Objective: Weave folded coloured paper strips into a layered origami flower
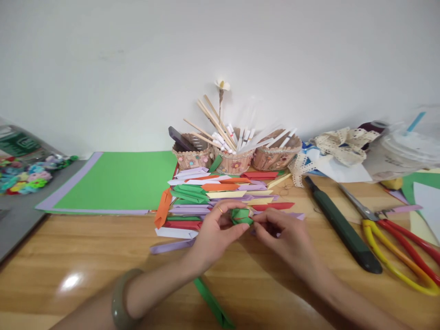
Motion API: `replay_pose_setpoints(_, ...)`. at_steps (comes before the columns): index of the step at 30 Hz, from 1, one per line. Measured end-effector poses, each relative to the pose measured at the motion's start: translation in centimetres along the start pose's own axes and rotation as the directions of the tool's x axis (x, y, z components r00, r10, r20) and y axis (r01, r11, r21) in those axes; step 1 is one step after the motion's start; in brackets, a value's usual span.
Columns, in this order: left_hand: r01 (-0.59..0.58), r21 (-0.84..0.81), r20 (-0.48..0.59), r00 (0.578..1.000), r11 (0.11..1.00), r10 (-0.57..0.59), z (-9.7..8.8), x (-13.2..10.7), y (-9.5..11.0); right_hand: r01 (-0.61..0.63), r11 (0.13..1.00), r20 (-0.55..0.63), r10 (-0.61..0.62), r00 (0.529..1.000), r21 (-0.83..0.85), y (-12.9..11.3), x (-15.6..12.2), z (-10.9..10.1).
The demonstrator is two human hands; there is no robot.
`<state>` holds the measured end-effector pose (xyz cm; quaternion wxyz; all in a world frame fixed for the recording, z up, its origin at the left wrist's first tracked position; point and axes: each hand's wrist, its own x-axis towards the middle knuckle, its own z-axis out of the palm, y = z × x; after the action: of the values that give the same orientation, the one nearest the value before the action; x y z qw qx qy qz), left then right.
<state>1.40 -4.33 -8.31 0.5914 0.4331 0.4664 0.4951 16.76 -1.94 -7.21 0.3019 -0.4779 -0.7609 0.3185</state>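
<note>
A small green folded paper piece (242,216) with reddish lines is held up above the table. My left hand (215,236) has it between thumb and fingers, from the left side. The fingertips of my right hand (288,233) pinch together at its right edge; exactly what they grip there is partly hidden. Just behind my hands lie many folded paper strips (188,194) in green, white, purple, orange, red and yellow. A single green folded strip (213,302) rests on the table below my left forearm.
Green paper sheets (123,181) lie at left beside a grey laptop (20,224). Decorated baskets (233,163) with sticks and pens stand against the wall. At right are a dark green cutter (343,227), scissors (402,247), lace (343,144) and a plastic cup (409,146).
</note>
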Motion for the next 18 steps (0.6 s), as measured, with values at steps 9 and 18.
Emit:
replay_pose_setpoints(9,-0.093,0.041,-0.056,0.994,0.995,0.096,-0.17,0.1,-0.28,0.018,0.998,-0.039,-0.016,0.999,0.058,0.07,-0.64,0.53)
replay_pose_setpoints(18,-0.105,-0.012,-0.053,0.993,0.994,0.104,-0.17,-0.01,0.01,-0.004,0.992,-0.005,0.004,1.0,0.127,0.25,-0.34,0.22)
